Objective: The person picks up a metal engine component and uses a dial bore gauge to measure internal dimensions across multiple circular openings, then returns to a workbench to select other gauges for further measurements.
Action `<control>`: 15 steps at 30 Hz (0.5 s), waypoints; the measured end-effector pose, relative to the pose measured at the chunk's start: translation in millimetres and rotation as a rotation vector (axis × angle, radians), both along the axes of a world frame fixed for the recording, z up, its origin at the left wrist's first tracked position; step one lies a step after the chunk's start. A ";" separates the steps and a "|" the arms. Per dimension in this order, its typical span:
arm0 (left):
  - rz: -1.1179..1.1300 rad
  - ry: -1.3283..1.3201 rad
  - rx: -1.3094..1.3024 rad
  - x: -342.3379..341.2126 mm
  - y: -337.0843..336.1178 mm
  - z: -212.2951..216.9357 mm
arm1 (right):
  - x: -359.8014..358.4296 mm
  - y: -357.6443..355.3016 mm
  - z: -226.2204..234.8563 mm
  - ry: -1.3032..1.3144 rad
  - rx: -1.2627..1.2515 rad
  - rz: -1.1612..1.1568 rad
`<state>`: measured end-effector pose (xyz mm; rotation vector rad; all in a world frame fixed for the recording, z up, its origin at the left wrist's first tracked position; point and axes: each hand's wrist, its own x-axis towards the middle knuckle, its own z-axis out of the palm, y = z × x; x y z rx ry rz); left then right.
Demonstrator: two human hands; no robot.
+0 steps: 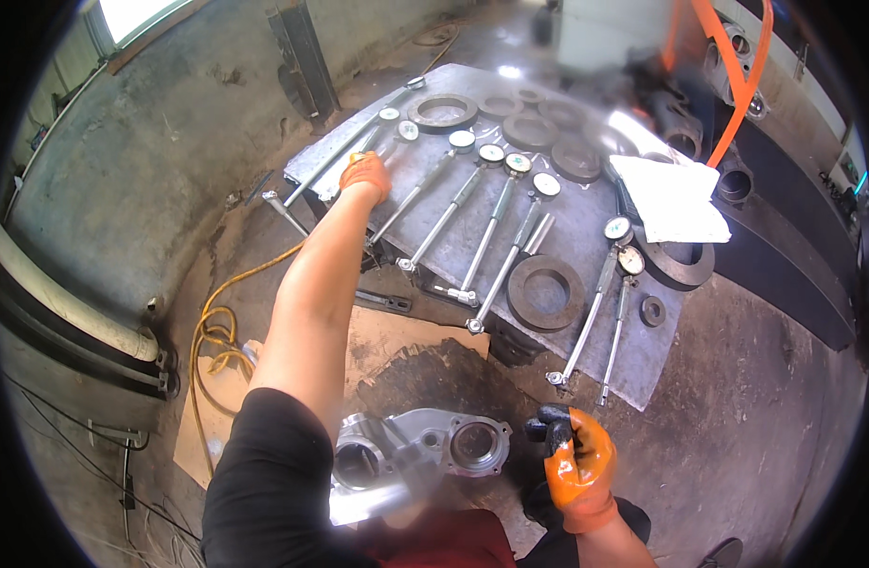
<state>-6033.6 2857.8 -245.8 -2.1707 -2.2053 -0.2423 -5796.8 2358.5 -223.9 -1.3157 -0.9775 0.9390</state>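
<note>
My left hand [366, 177], in an orange glove, reaches to the far left of the metal-topped table. Its fingers are closed around the handle of a dial bore gauge [364, 144]. Lower right, beyond the table's near edge, my right hand [583, 470] wears an orange glove with black fingertips. Its fingers curl in toward the thumb, and whether anything is between them cannot be seen. Nearer to me lies a grey cast metal housing [432, 438] with round bores, partly hidden by my left arm and a bright blur.
More dial bore gauges [516, 163] lie in a row across the table [633, 364]. Dark metal rings [546, 293] rest among and behind them. White paper [671, 199] covers part of the right side. A yellow hose [207, 327] coils on the floor at left, beside cardboard [193, 435].
</note>
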 end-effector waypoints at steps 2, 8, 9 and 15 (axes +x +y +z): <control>-0.058 -0.035 0.104 -9.9 -14.4 0.9 | 3.5 0.0 -7.9 -0.082 0.030 0.003; -0.259 -0.262 0.349 -47.0 -116.6 59.0 | -4.0 8.6 0.3 -0.124 0.024 -0.005; -0.336 -0.252 0.424 -56.6 -141.7 72.0 | -6.2 8.0 -0.6 -0.128 0.044 0.003; -0.830 -0.418 0.512 -49.1 -329.3 115.8 | -24.6 11.4 -4.9 -0.029 0.347 0.115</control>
